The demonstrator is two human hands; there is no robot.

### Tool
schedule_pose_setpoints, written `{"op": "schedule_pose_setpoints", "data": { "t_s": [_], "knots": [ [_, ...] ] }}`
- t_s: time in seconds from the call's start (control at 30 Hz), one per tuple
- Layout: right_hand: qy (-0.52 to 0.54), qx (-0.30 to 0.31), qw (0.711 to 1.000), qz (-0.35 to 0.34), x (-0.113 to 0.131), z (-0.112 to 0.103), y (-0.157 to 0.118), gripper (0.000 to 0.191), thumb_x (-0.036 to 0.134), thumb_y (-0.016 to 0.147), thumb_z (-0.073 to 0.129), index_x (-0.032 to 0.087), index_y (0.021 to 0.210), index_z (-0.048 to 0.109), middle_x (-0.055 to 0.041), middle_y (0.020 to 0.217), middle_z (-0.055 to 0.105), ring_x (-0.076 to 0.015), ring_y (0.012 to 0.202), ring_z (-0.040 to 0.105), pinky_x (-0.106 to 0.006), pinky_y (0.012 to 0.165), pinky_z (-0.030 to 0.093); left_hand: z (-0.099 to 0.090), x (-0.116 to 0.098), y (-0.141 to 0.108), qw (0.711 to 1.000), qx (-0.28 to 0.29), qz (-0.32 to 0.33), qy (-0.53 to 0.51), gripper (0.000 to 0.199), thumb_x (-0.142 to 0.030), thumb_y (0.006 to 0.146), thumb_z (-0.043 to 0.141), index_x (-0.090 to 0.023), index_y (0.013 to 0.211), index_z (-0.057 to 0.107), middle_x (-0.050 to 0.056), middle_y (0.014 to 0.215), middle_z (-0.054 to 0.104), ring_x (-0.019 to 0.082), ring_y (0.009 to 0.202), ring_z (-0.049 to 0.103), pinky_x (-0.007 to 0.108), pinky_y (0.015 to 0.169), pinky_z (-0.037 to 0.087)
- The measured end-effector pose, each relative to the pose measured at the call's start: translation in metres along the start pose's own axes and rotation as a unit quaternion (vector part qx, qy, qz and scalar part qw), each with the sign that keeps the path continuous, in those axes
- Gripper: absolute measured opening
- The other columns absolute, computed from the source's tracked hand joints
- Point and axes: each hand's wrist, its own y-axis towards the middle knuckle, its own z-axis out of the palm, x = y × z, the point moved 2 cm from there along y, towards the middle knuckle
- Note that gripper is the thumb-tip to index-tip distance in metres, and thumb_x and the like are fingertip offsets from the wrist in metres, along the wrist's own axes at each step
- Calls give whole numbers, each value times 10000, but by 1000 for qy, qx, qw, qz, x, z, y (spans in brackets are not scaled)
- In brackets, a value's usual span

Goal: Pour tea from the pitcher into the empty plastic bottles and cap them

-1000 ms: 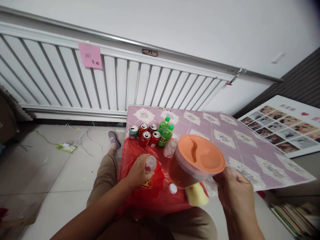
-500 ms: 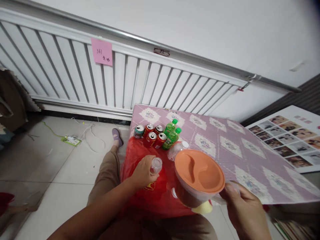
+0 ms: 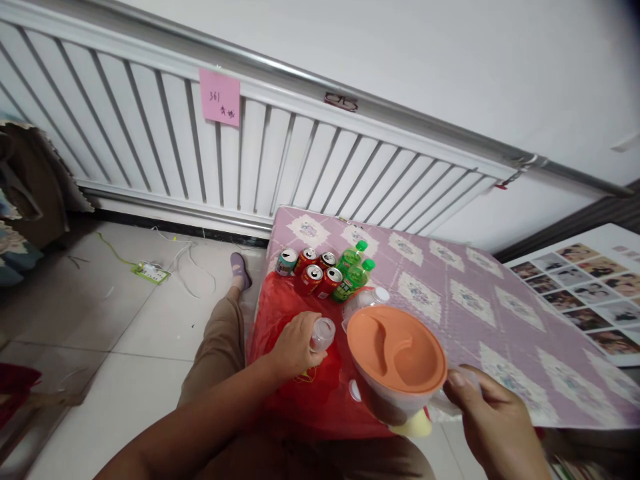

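Note:
My left hand [image 3: 295,343] is wrapped round a clear plastic bottle [image 3: 323,333], whose mouth is uncapped and faces up. In my right hand [image 3: 493,407] is the handle of a translucent pitcher [image 3: 395,403] with an orange lid [image 3: 395,350]. The pitcher is held up to the right of the bottle, apart from it. Below lies a red plastic bag [image 3: 280,307] spread on the table, with a white cap [image 3: 355,390] on it beside the pitcher. Behind the pitcher is another clear bottle with a white cap [image 3: 381,295], partly hidden.
Several drink cans [image 3: 313,280] and two green bottles [image 3: 353,280] stand together at the back of the red bag. A lilac patterned cover [image 3: 440,280] stretches right. A white radiator [image 3: 250,160] runs along the wall. A power strip [image 3: 150,272] with cables lies on the floor at left.
The view has shifted slightly, so the scene sits further right. Relative to the bottle, the pitcher has come a little closer. Both hands keep their hold.

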Motion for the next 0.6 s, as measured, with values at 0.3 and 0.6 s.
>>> {"op": "schedule_pose_setpoints", "data": {
  "t_s": [0.3,0.6],
  "knots": [
    [-44,21,999,18,13,4,3,298,493,535,809,209,591,736,-34,587,681,-193,553,603,-286,530,519,2,2,0,1000,6,-2,10,725,-186,676,750,-217,1324,426,126,1326,563,317,1236,547,491,1062,459],
    [-81,28,996,-5,28,9,3,249,457,524,788,215,545,732,-23,549,685,-193,513,603,-272,482,516,3,4,0,1000,6,1,16,726,-213,693,744,-243,1337,412,124,1334,561,326,1240,547,498,1062,462]
  ]
}}
